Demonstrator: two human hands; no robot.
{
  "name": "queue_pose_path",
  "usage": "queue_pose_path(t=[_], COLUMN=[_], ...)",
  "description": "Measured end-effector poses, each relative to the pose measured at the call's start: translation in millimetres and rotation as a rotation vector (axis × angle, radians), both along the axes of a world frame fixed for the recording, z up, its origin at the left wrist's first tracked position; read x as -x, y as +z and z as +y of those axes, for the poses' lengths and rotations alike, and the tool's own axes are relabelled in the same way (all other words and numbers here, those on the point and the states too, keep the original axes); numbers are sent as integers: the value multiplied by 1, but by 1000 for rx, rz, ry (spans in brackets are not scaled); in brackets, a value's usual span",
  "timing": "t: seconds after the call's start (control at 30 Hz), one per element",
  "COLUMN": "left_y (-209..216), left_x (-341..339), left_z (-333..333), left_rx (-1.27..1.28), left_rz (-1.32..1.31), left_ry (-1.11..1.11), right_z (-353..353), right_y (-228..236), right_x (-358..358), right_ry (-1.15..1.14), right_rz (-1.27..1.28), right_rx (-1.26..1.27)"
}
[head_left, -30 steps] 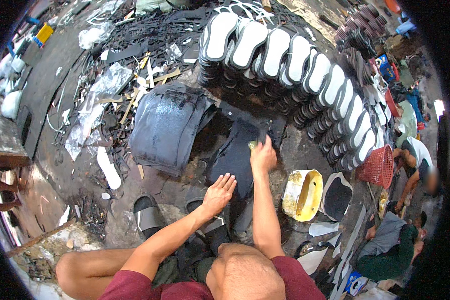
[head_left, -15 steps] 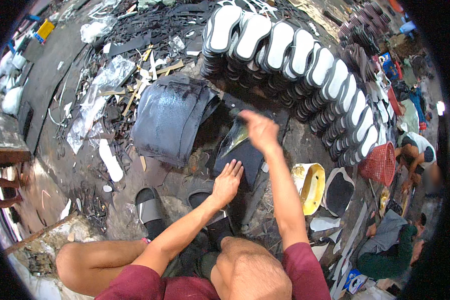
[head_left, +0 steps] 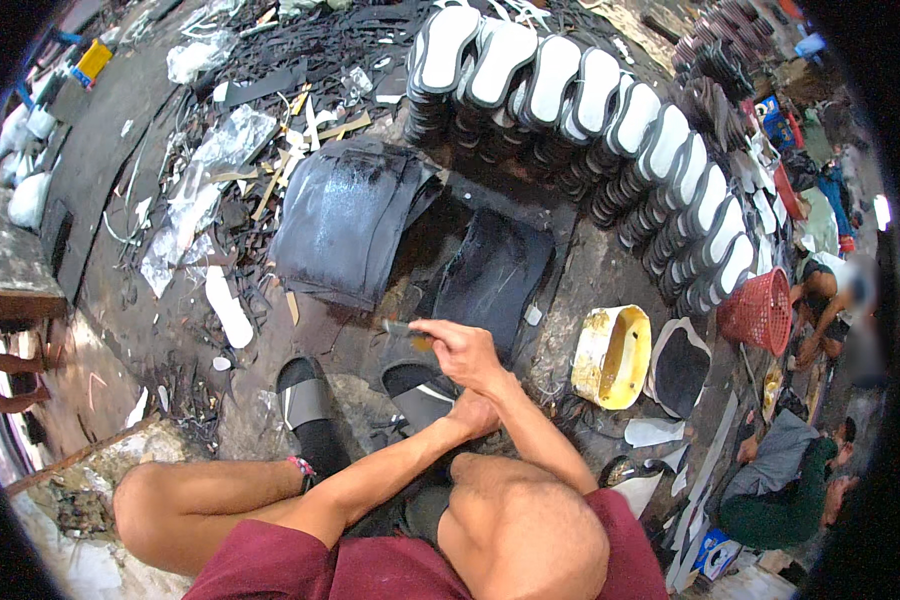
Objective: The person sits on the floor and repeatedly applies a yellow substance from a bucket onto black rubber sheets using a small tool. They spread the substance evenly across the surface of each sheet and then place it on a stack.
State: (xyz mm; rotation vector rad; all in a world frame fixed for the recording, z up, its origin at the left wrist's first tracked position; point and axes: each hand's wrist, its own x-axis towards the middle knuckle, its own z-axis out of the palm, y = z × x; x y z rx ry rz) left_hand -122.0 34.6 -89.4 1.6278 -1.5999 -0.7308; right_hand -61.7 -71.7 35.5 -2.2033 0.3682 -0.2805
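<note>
In my right hand, at the middle of the view, is a short flat tool, grey with a yellowish-brown part. Motion smears it, so its kind is unclear. It points left over the dark floor. My left hand is tucked against the underside of my right wrist, with its fingers hidden. Just beyond both hands lies a black rectangular sheet, flat with a slightly wrinkled surface. To its left sits a stack of larger black sheets with a shiny top.
Stacks of white-topped shoe soles curve along the far right. A yellow-and-white container and a red basket stand at right. Scraps and clear plastic litter the left. Other people sit at the right edge.
My right hand has come back from the black sheet toward me and leftward. My left hand has lifted off the sheet and drawn back under the right wrist. The yellowish glossy patch no longer shows.
</note>
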Motion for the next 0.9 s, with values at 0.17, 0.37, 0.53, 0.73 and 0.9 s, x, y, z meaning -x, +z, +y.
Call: queue_pose_path(t=[0.17, 0.37, 0.53, 0.73, 0.9], left_y=[57, 39, 27, 40, 40], left_x=[-84, -89, -90, -85, -94], left_z=[-41, -37, -27, -35, -31], left_rx=[-32, -79, -70, -30, -69], left_rz=[-287, -366, -387, -247, -227], left_ry=[166, 89, 101, 125, 185], right_z=[-105, -195, -116, -212, -198], right_y=[90, 13, -54, -42, -18], right_x=[4, 2, -11, 19, 14], right_ry=[-445, -396, -242, -304, -154], right_rz=[-347, -3, 135, 243, 387], right_rx=[-30, 276, 731, 489, 382])
